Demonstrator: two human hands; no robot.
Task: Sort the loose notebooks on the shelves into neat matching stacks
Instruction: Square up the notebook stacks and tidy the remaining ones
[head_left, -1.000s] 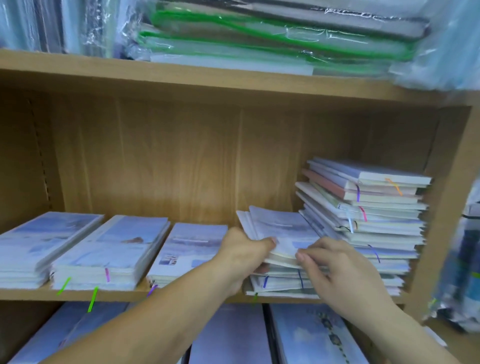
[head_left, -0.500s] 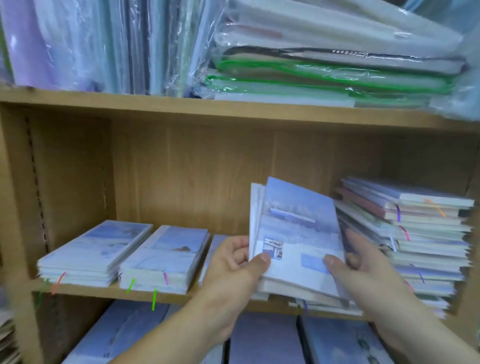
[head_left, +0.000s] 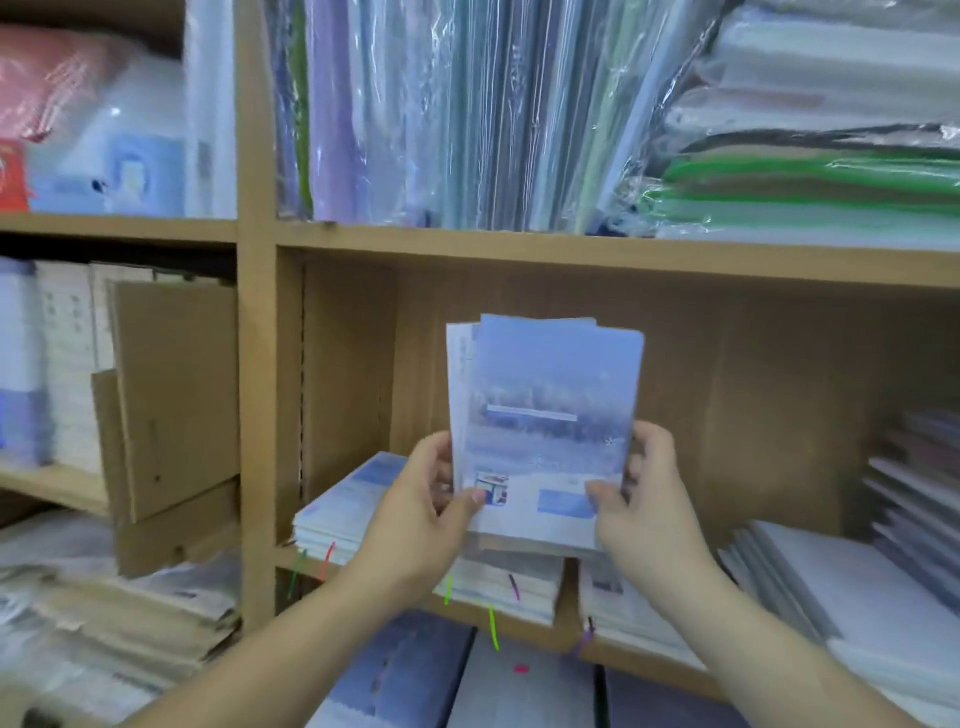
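I hold a small bundle of pale blue notebooks (head_left: 545, 410) upright in front of the middle shelf. My left hand (head_left: 421, 514) grips its lower left edge, thumb on the front cover. My right hand (head_left: 644, 499) grips the lower right edge the same way. Below the bundle, flat stacks of matching blue notebooks lie on the shelf: one at the left (head_left: 343, 509), one in the middle (head_left: 514, 582) and one further right (head_left: 618, 608). A taller mixed stack (head_left: 914, 499) stands at the far right, blurred.
The wooden shelf board (head_left: 519, 249) above carries plastic-wrapped folders (head_left: 467, 114). A wooden upright (head_left: 257, 364) separates the left bay, where a cardboard box (head_left: 171, 415) and paper piles (head_left: 104, 613) sit. More blue notebooks (head_left: 395, 675) lie on the shelf underneath.
Both hands have lifted the bundle off the right-hand pile and raised it upright. The view has swung left and up, bringing the left bay into sight.
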